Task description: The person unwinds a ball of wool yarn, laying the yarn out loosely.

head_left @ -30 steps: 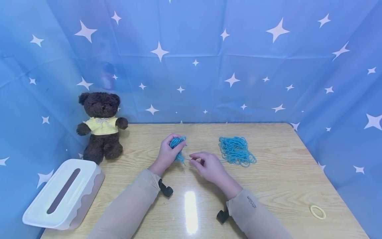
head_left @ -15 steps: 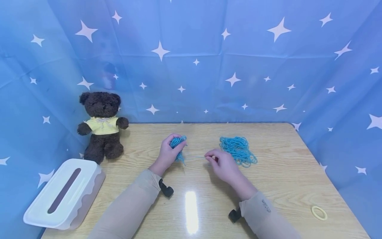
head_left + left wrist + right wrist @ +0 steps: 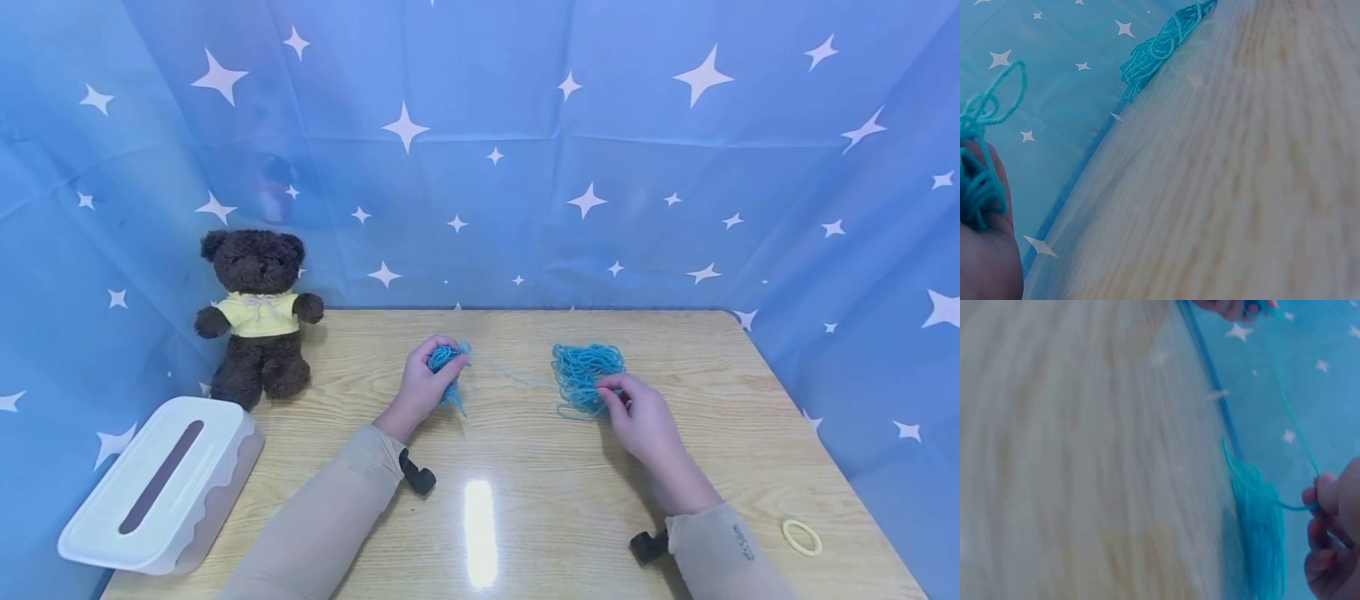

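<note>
My left hand [image 3: 424, 380] grips a bundle of blue yarn [image 3: 444, 360] at the middle of the table; loops of it stick out beside the palm in the left wrist view. Thumb and forefinger of my right hand [image 3: 647, 417] pinch a single yarn strand [image 3: 1297, 430], which runs across to the left hand's bundle. From the pinch the strand also bends back toward a loose pile of blue yarn [image 3: 587, 372] on the table. In the head view the right fingertips overlap the pile's right side.
A dark brown teddy bear [image 3: 258, 275] in a yellow top sits at the back left. In front of it stands a white box [image 3: 217, 500] with a slotted lid. A pale yellow ring [image 3: 802, 537] lies at the right on the wooden table [image 3: 555, 517].
My right hand has moved rightward from beside the left hand to the yarn pile, drawing out the strand between them. The left hand stays in place with its bundle.
</note>
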Available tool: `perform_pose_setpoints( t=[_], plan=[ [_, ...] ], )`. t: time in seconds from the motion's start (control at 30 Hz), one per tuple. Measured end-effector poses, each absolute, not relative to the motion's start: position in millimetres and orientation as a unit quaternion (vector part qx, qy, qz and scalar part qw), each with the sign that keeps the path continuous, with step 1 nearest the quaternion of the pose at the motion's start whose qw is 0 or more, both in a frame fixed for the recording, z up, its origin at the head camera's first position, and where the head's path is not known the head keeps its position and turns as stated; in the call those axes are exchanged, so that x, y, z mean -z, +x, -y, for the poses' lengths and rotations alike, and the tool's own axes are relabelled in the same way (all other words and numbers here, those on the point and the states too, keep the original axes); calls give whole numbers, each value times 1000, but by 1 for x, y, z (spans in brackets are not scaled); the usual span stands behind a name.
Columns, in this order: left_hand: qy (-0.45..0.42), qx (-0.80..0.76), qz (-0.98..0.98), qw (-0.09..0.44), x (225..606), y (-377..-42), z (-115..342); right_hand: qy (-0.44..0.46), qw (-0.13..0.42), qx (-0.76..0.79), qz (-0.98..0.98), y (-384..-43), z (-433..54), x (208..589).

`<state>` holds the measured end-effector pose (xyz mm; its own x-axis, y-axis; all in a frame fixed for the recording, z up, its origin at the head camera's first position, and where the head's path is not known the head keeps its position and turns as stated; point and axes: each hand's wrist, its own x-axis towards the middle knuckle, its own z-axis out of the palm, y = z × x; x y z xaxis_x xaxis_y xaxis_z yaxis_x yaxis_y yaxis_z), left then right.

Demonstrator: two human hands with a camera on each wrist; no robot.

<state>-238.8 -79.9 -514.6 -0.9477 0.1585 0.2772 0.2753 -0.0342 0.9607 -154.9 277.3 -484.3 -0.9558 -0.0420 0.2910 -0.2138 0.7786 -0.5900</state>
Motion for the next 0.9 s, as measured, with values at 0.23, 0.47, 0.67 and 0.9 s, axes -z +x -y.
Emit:
perform_pose_setpoints(
  t=[0.23, 0.47, 0.67, 0.9],
  plan=[
    [-161, 701, 694, 40, 516, -239, 80, 66, 150, -290, 943, -154, -306, 490],
    [-160, 711, 684, 33, 517, -239, 79, 93, 164, -255, 948, -156, -323, 489],
    [-164, 712, 682, 36, 516, -239, 79, 91, 130, -232, 960, -160, -331, 486],
    [-164, 707, 687, 34, 515, -238, 80, 81, 69, -208, 972, -163, -321, 479]
  ],
)
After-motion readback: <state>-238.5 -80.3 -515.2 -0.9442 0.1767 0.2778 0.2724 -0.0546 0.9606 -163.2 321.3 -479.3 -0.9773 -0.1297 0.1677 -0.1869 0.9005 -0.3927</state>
